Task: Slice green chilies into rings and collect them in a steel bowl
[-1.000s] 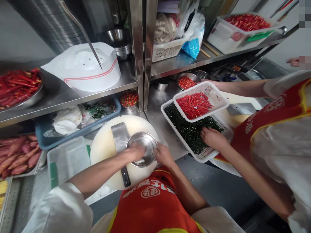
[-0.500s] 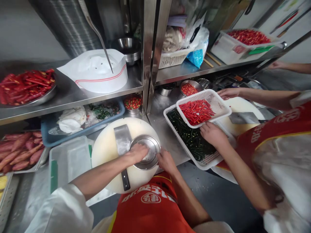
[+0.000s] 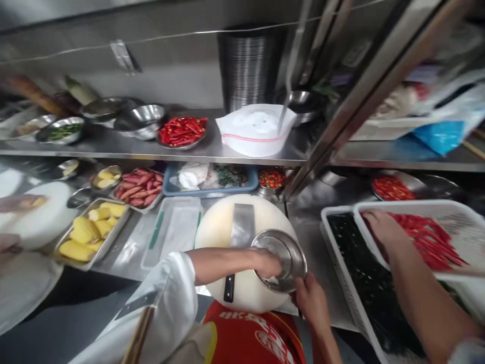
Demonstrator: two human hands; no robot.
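Note:
My right hand (image 3: 311,299) grips the right rim of a round stainless steel bowl (image 3: 294,245), which is tilted over the cutting board. Inside the bowl is my left hand (image 3: 268,265), its fingers curled down against the bottom; a small pale bit shows below them, too blurred to name. A cleaver (image 3: 243,225) lies flat on the thick round white cutting board (image 3: 214,222), its black handle pointing towards me. My left forearm crosses over the cleaver and hides its middle.
A co-worker's hand (image 3: 379,230) is at a white basket (image 3: 468,222) of red chillies, over a basket (image 3: 335,263) of dark green pods. Left are a lidded plastic box (image 3: 172,227), a blue tray (image 3: 212,189) and a corn tray (image 3: 125,220). A steel shelf edge (image 3: 189,155) runs above.
The view has swung left, bringing the corn tray and another person's board into sight. My left hand stays in the bowl and my right hand stays on its rim.

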